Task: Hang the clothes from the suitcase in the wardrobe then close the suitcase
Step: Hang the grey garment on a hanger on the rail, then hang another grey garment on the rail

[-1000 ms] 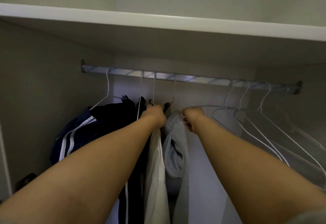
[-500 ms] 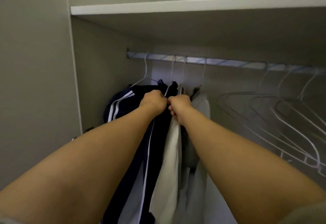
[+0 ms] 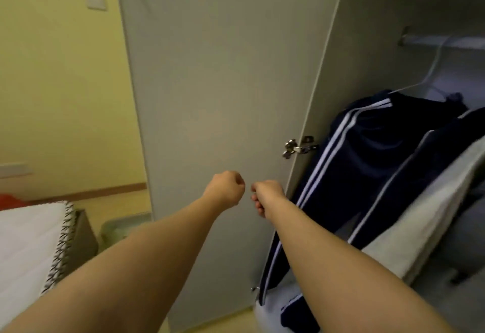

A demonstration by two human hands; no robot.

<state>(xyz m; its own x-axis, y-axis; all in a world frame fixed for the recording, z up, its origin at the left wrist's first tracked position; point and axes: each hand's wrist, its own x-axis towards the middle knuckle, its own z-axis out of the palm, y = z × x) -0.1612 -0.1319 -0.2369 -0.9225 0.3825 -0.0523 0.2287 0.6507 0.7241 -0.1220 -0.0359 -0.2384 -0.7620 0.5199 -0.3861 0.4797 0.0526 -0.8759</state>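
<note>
My left hand [image 3: 225, 187] and my right hand [image 3: 265, 196] are held out close together in front of the open grey wardrobe door [image 3: 223, 83]. Both have curled fingers and hold nothing. Inside the wardrobe at the right, a navy jacket with white stripes [image 3: 367, 164] hangs from a white wire hanger [image 3: 430, 75] on the metal rail [image 3: 446, 41]. A pale grey-white garment [image 3: 433, 209] hangs just right of it. The suitcase cannot be made out for certain.
The door hinge [image 3: 298, 146] sits at mid height by the wardrobe side wall. A bed with white bedding [image 3: 23, 248] stands at the lower left against a yellow wall [image 3: 60, 96]. A pale greenish object [image 3: 120, 230] lies on the floor beyond the bed.
Both hands let go of the hangers and hanging clothes and drew back out of the wardrobe. The view swung left, so the door and the bed now show.
</note>
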